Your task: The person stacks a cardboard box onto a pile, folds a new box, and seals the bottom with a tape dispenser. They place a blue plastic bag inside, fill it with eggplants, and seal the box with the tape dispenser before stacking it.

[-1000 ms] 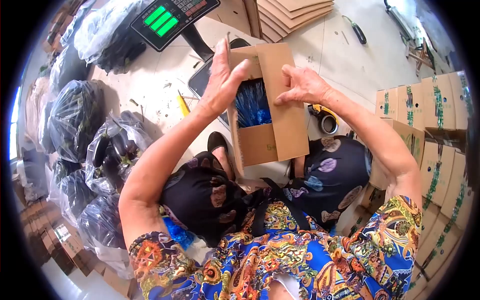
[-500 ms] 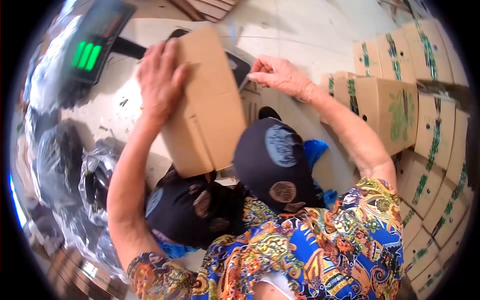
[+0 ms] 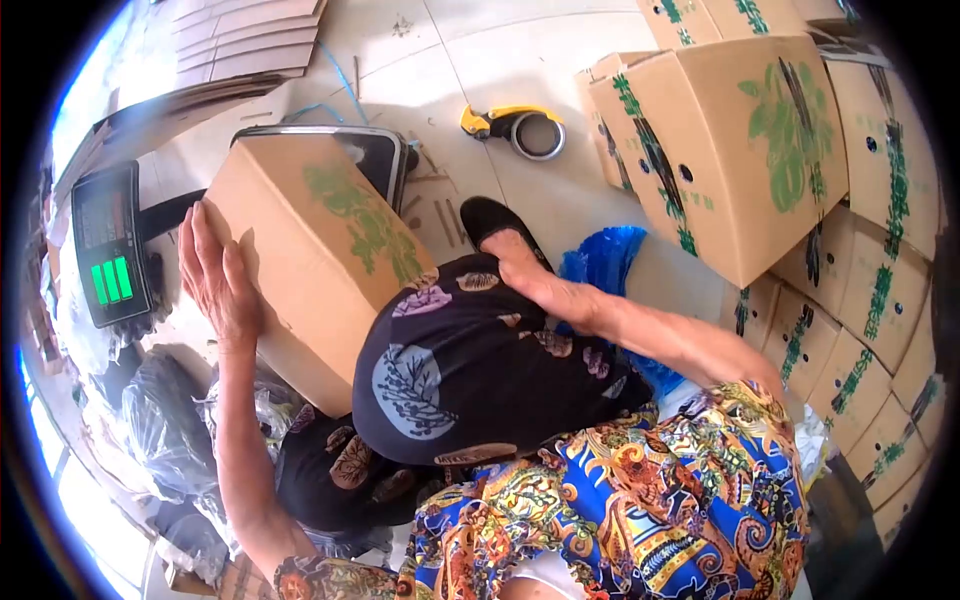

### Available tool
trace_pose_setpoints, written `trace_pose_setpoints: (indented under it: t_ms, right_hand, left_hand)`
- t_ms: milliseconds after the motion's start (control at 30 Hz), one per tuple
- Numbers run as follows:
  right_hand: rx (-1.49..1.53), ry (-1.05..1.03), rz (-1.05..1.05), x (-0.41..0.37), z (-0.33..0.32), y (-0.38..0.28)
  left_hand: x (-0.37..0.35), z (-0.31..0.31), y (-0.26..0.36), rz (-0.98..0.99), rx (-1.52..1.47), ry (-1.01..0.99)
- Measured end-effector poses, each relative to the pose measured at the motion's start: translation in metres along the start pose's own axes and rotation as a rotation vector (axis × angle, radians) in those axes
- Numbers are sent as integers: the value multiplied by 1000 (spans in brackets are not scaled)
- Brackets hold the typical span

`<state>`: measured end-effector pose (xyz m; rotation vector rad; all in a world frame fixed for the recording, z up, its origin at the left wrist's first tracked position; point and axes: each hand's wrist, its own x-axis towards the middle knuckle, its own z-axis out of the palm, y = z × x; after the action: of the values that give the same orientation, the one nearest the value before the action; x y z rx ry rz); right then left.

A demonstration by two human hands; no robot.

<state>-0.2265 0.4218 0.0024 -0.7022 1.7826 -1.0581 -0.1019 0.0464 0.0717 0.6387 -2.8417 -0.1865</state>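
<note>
A cardboard box with a green leaf print rests tilted in view on the black platform of a scale. My left hand lies against the box's left side, fingers stretched out. My right hand is lowered beside my raised knee, near my black shoe; its fingers are hidden. A tape dispenser with a yellow handle lies on the floor beyond the shoe. The scale's display shows green bars at the left.
Taped cartons are stacked along the right side. Flattened cardboard lies in a pile at the back left. Clear plastic bags crowd the left. Blue plastic shows by my knee, with brown scraps on the floor.
My right hand has dropped from beside the box toward my knee and shoe. The box is turned so its green print shows. The view has shifted, bringing the tape dispenser into sight.
</note>
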Motion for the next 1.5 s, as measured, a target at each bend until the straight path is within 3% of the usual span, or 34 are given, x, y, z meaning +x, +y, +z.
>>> trace_pose_setpoints:
  t_ms: [100,133,200,267,333,400,433,533,600,700,767,800,867,900,1000,1067,1200,1267,1433,1500]
  right_hand:
    - [284,-12,-15,-9,-26,-51]
    - [533,-139,68,-1,-52,-66]
    - [-252,359,-323,52,-66,-42]
    - [-875,616,-234,105,-82,33]
    - [-1064,538,83,127,-92,77]
    - [-1040,390,206,136,-107,102]
    - [-1079,465,88,142,-112,119]
    - [-959,321,229,133,-104,85]
    - [-811,353,258,136,-92,75]
    - [-258,440,369,131,-80,20]
    - [-69,551,-47,111,-73,-33]
    - [-247,673,-240,103,-71,-58]
    - [428,470,-397,78,-63,-131]
    - [466,370,-406,71,-70,-154]
    - [496,131,-300,57,-84,-198]
    - [441,80,-290,60,-68,-218]
    - [641,-17,-381,67,-56,-215]
    - [738,-84,-315,56,-52,-236]
    - [226,71,-460,66,-30,-258]
    - [41,-13,-581,71,-15,-268]
  left_hand:
    - [3,-3,2,-20,-23,-8]
    - [3,-5,5,-35,-29,-10]
    - [3,-5,6,-30,-49,11]
    - [3,-6,7,-38,-50,10]
    - [5,-11,10,-43,-76,16]
    - [5,-18,16,-46,-86,53]
    - [8,-19,18,-60,-68,65]
    - [15,-17,19,-71,-53,140]
    - [13,-13,16,-84,-76,186]
    - [12,-11,14,-81,-63,189]
    - [13,-6,13,-74,-50,219]
    - [12,-3,13,-69,-43,227]
    - [10,-1,11,-71,-59,225]
    - [11,0,11,-62,-71,226]
    - [10,6,6,-9,-40,251]
    - [15,10,10,26,-25,297]
    - [34,6,10,10,65,177]
    - [36,15,7,26,83,237]
    - [37,22,2,42,104,313]
    - [37,22,2,23,87,315]
